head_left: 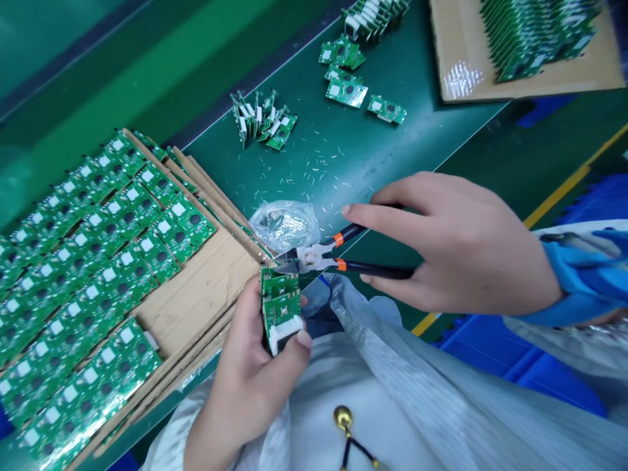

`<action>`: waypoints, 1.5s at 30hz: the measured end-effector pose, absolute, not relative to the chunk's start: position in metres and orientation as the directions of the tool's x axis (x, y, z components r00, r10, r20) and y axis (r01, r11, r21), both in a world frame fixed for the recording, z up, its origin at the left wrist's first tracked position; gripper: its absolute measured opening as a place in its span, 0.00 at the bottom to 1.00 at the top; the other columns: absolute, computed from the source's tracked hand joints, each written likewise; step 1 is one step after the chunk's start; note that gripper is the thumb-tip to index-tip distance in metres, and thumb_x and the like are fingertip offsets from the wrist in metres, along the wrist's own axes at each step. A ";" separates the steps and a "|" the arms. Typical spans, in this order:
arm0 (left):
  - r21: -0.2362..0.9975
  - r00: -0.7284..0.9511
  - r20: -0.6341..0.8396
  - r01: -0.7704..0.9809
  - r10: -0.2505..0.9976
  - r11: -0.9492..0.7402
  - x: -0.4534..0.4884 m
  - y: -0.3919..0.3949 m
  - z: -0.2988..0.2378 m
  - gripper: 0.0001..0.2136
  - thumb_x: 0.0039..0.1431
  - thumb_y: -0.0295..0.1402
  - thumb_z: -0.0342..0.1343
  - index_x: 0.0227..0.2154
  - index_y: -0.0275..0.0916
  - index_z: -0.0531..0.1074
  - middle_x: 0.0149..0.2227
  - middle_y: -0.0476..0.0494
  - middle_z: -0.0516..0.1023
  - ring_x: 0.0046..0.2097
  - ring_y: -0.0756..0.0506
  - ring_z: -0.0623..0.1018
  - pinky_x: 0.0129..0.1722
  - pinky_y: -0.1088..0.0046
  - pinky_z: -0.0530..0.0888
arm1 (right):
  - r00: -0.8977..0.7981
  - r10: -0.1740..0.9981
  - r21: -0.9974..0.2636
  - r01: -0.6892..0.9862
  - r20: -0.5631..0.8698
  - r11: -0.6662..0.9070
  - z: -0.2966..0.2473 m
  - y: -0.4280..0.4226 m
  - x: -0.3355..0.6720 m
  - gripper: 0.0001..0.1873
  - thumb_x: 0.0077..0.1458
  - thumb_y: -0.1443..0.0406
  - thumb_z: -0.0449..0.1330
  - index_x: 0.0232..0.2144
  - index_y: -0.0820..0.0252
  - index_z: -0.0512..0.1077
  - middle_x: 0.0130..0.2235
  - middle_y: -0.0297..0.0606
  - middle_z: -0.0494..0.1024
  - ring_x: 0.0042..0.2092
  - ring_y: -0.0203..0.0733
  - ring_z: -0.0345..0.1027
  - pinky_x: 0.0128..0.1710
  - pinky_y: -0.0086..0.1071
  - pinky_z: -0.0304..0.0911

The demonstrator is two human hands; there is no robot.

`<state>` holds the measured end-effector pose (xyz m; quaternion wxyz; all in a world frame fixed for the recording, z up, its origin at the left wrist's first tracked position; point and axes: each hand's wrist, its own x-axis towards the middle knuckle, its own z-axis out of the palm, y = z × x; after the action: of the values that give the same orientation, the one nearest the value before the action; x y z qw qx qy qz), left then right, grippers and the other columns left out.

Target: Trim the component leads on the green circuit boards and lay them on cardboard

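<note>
My left hand (250, 373) is closed around a small stack of green circuit boards (282, 309), with a white connector at the end near my thumb. In my right hand (461, 248) is a pair of side cutters (310, 258) with black handles and orange bands. The jaws are at the far edge of the held boards; whether they touch a lead I cannot tell. Just beyond the jaws lies a clear plastic bag (285, 226) with clipped metal leads in it. Loose lead clippings (318, 167) are scattered on the green table behind the bag.
Rows of circuit board panels (98, 281) lie on stacked cardboard sheets (196, 288) at left. Small separated boards (265, 119) stand in a cluster at the back, others (346, 88) farther right. A cardboard tray (461, 78) with upright boards sits at top right. Blue bins (520, 360) stand below.
</note>
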<state>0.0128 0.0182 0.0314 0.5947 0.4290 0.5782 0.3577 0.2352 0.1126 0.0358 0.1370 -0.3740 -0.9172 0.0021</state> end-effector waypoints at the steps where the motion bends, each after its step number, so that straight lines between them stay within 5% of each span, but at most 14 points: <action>1: 0.934 0.082 -0.353 0.094 0.932 0.346 0.013 0.018 0.032 0.17 0.56 0.30 0.57 0.48 0.49 0.63 0.39 0.50 0.72 0.34 0.51 0.72 0.32 0.79 0.69 | -0.683 0.679 -0.094 0.683 0.269 0.724 0.037 0.112 0.234 0.24 0.55 0.53 0.51 0.48 0.62 0.69 0.37 0.47 0.72 0.34 0.50 0.66 0.30 0.43 0.63; 13: 0.945 0.135 -0.263 0.233 0.955 0.227 0.010 0.012 0.031 0.19 0.57 0.29 0.54 0.50 0.48 0.59 0.44 0.44 0.69 0.47 0.39 0.72 0.49 0.57 0.67 | -0.713 0.572 0.080 0.651 0.404 0.755 0.041 0.112 0.235 0.24 0.54 0.53 0.51 0.50 0.56 0.65 0.37 0.42 0.71 0.34 0.46 0.64 0.31 0.40 0.59; 21: 0.919 0.158 -0.343 0.261 0.926 0.295 0.010 0.013 0.039 0.19 0.57 0.30 0.55 0.49 0.51 0.59 0.44 0.45 0.68 0.43 0.41 0.72 0.38 0.64 0.69 | -0.683 0.687 -0.010 0.707 0.250 0.707 0.044 0.111 0.233 0.23 0.54 0.51 0.50 0.51 0.43 0.67 0.38 0.38 0.72 0.34 0.46 0.65 0.33 0.41 0.61; 28: 0.929 0.185 -0.336 0.229 0.924 0.291 0.013 0.014 0.039 0.19 0.58 0.28 0.53 0.49 0.52 0.57 0.45 0.48 0.67 0.42 0.45 0.71 0.37 0.69 0.69 | -0.660 0.707 -0.106 0.707 0.254 0.699 0.042 0.113 0.231 0.21 0.53 0.51 0.52 0.48 0.43 0.71 0.36 0.39 0.73 0.33 0.46 0.66 0.31 0.41 0.61; 33: 0.924 0.161 -0.381 0.098 0.911 0.369 0.019 0.014 0.039 0.17 0.58 0.28 0.54 0.48 0.50 0.58 0.44 0.48 0.68 0.37 0.49 0.71 0.32 0.73 0.68 | -0.693 0.665 -0.023 0.688 0.277 0.726 0.041 0.114 0.230 0.22 0.54 0.52 0.52 0.50 0.46 0.71 0.36 0.40 0.74 0.31 0.46 0.65 0.28 0.40 0.60; 41: 0.908 0.143 -0.413 -0.009 0.899 0.419 0.024 0.015 0.042 0.15 0.58 0.29 0.54 0.46 0.50 0.59 0.40 0.50 0.70 0.34 0.50 0.70 0.28 0.76 0.67 | -0.708 0.677 -0.034 0.686 0.202 0.727 0.046 0.113 0.230 0.24 0.55 0.52 0.50 0.52 0.48 0.68 0.35 0.39 0.76 0.30 0.47 0.67 0.25 0.41 0.57; 45: 0.827 0.123 -0.537 -0.121 0.835 0.549 0.024 0.021 0.040 0.15 0.56 0.31 0.56 0.46 0.46 0.62 0.38 0.48 0.71 0.30 0.52 0.69 0.24 0.80 0.66 | -0.672 0.733 -0.094 0.727 0.111 0.680 0.049 0.113 0.224 0.21 0.53 0.52 0.51 0.46 0.49 0.73 0.29 0.38 0.75 0.28 0.48 0.68 0.22 0.40 0.54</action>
<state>0.0239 0.0211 0.0404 0.6784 0.3183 0.5607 0.3522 0.2244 0.1129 0.0490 0.0697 -0.3992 -0.9140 0.0212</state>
